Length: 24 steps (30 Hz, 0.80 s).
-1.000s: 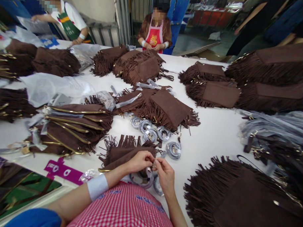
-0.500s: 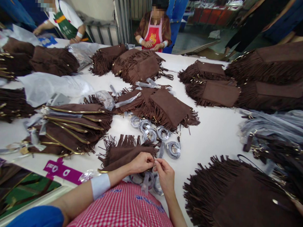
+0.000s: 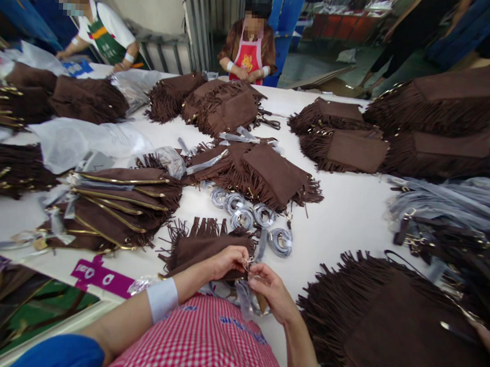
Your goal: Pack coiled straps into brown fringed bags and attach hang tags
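Observation:
My left hand [image 3: 231, 260] is closed in a pinch at a small shiny metal clasp [image 3: 248, 263] by the right end of a brown fringed bag [image 3: 204, 249]. My right hand [image 3: 271, 289] meets it from the right, its thumb and fingers closed at the end of a strap in greyish plastic wrap [image 3: 246, 297]. That wrapped strap hangs below my fingers, close to my checked apron. The fingertips partly hide the clasp, so how it is joined to the bag I cannot tell.
Several coiled wrapped straps [image 3: 242, 218] lie beyond my hands. Fringed bags [image 3: 274, 171] are piled ahead, zippered bags [image 3: 119, 206] at left, and a large fringed bag [image 3: 409, 323] at right. Loose straps [image 3: 449, 204] heap at far right. Two people work across the table.
My right hand has shifted slightly down and turned, its fingers spreading a little from the left hand. More of the metal clasp and wrapped strap now shows between them.

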Each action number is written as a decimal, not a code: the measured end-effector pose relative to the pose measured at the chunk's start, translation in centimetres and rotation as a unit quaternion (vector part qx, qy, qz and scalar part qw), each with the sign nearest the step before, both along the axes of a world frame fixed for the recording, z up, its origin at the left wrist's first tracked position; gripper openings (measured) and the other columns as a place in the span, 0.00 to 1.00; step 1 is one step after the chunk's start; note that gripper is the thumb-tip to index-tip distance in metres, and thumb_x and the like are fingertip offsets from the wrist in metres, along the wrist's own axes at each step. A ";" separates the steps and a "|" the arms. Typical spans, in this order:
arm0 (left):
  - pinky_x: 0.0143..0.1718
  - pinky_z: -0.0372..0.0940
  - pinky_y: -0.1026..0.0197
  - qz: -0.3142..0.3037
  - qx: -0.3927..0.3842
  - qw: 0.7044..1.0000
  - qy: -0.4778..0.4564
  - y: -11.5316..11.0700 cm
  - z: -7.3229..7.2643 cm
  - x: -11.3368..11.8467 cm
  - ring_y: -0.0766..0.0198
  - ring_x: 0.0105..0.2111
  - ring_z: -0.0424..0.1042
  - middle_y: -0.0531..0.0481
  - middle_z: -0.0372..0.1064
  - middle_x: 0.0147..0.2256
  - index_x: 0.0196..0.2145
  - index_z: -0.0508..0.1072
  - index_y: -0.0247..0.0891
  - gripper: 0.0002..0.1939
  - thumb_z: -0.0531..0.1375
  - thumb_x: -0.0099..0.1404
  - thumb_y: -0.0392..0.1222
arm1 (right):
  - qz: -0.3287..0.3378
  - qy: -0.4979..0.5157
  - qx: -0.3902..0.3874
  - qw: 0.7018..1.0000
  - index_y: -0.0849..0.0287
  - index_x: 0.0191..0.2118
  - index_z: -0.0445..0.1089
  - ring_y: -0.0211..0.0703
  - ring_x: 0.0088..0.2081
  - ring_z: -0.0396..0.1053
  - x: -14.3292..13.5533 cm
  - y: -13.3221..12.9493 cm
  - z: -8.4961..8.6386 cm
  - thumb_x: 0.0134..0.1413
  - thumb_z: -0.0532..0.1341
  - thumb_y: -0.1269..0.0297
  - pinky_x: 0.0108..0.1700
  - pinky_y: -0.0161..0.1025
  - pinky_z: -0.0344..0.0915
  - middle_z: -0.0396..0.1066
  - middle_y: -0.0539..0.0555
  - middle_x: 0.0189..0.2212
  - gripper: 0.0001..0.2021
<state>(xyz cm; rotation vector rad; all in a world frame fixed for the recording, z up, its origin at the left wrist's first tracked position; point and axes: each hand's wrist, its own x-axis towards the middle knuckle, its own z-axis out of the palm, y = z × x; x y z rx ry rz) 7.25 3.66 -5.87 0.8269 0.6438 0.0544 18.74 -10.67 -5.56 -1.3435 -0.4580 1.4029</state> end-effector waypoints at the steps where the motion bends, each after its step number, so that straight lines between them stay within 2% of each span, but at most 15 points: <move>1: 0.30 0.60 0.65 0.001 -0.022 1.000 -0.006 0.1 -0.1 -0.1 0.68 0.25 0.64 0.53 0.65 0.23 0.22 0.67 0.34 0.05 0.58 0.43 0.35 | -0.001 0.041 0.004 0.999 0.55 0.37 0.71 0.43 0.35 0.71 0.0 -0.4 0.1 0.43 0.71 0.56 0.36 0.37 0.66 0.73 0.51 0.34 0.15; 3: 0.30 0.60 0.64 0.011 -0.062 0.998 -0.016 0.3 -0.4 -0.2 0.67 0.25 0.65 0.52 0.66 0.24 0.22 0.67 0.33 0.05 0.58 0.42 0.35 | -0.027 0.117 0.009 0.993 0.54 0.38 0.73 0.48 0.43 0.72 0.0 -1.1 0.1 0.47 0.68 0.51 0.40 0.39 0.67 0.75 0.54 0.39 0.16; 6: 0.31 0.61 0.62 0.037 -0.119 0.992 -0.026 0.5 -0.8 -0.5 0.65 0.25 0.67 0.50 0.68 0.24 0.23 0.68 0.33 0.06 0.59 0.42 0.35 | -0.070 0.208 0.004 0.976 0.55 0.44 0.74 0.54 0.54 0.68 -0.1 -1.9 -0.2 0.51 0.63 0.44 0.43 0.42 0.68 0.72 0.59 0.50 0.22; 9: 0.34 0.61 0.62 0.056 -0.159 0.984 -0.050 0.5 -0.9 -0.8 0.64 0.27 0.69 0.48 0.71 0.25 0.24 0.69 0.33 0.05 0.59 0.44 0.34 | -0.074 0.217 -0.010 0.973 0.54 0.48 0.73 0.54 0.57 0.65 -0.3 -2.1 -0.6 0.44 0.69 0.51 0.43 0.41 0.69 0.71 0.60 0.53 0.24; 11: 0.37 0.62 0.61 0.068 -0.177 0.979 -0.072 0.4 -0.8 -1.0 0.62 0.30 0.71 0.45 0.73 0.28 0.24 0.69 0.33 0.05 0.59 0.45 0.35 | -0.082 0.152 -0.022 0.985 0.55 0.45 0.73 0.54 0.54 0.69 -0.4 -1.9 -1.2 0.39 0.72 0.56 0.40 0.39 0.70 0.74 0.60 0.48 0.24; 13: 0.35 0.62 0.62 0.071 -0.185 0.978 -0.071 0.3 -0.7 -1.1 0.64 0.30 0.71 0.42 0.74 0.32 0.24 0.69 0.32 0.05 0.61 0.46 0.35 | -0.109 0.068 -0.037 0.991 0.56 0.39 0.73 0.52 0.44 0.74 -0.7 -1.4 -1.9 0.37 0.73 0.54 0.35 0.39 0.71 0.76 0.58 0.40 0.21; 15: 0.27 0.58 0.67 0.071 -0.178 0.980 -0.047 0.2 -0.8 -1.2 0.70 0.24 0.67 0.41 0.75 0.37 0.25 0.70 0.31 0.06 0.62 0.46 0.34 | -0.139 0.005 -0.050 0.989 0.56 0.33 0.70 0.48 0.35 0.75 -1.0 -0.9 -2.6 0.39 0.71 0.49 0.31 0.39 0.71 0.75 0.54 0.32 0.19; 17: 0.19 0.48 0.70 0.075 -0.157 0.985 -0.015 0.1 -1.0 -1.2 0.78 0.18 0.59 0.42 0.74 0.40 0.27 0.73 0.30 0.09 0.63 0.44 0.30 | -0.149 -0.034 -0.052 0.987 0.56 0.32 0.68 0.43 0.29 0.73 -1.1 -0.4 -3.0 0.41 0.68 0.46 0.29 0.39 0.71 0.73 0.51 0.29 0.19; 20: 0.17 0.37 0.71 0.088 -0.128 0.988 0.016 -0.2 -1.3 -1.1 0.82 0.16 0.54 0.41 0.72 0.41 0.33 0.77 0.30 0.14 0.66 0.44 0.31 | -0.130 -0.103 -0.042 0.985 0.57 0.31 0.68 0.40 0.24 0.68 -1.2 -0.2 -2.8 0.44 0.66 0.46 0.27 0.36 0.69 0.69 0.48 0.23 0.18; 22: 0.16 0.38 0.71 0.090 -0.102 0.991 0.020 -0.5 -1.4 -1.1 0.80 0.17 0.58 0.41 0.72 0.41 0.35 0.78 0.31 0.16 0.68 0.45 0.35 | -0.104 -0.149 -0.033 0.983 0.58 0.30 0.68 0.38 0.21 0.65 -1.1 -0.2 -2.4 0.46 0.65 0.49 0.25 0.34 0.66 0.65 0.46 0.18 0.16; 24: 0.16 0.41 0.71 0.074 -0.041 0.996 0.024 -0.8 -1.5 -1.1 0.76 0.19 0.63 0.42 0.74 0.38 0.37 0.78 0.32 0.17 0.68 0.47 0.39 | -0.074 -0.188 -0.031 0.979 0.57 0.27 0.67 0.37 0.18 0.62 -0.9 0.0 -2.0 0.48 0.63 0.52 0.22 0.33 0.61 0.62 0.44 0.16 0.13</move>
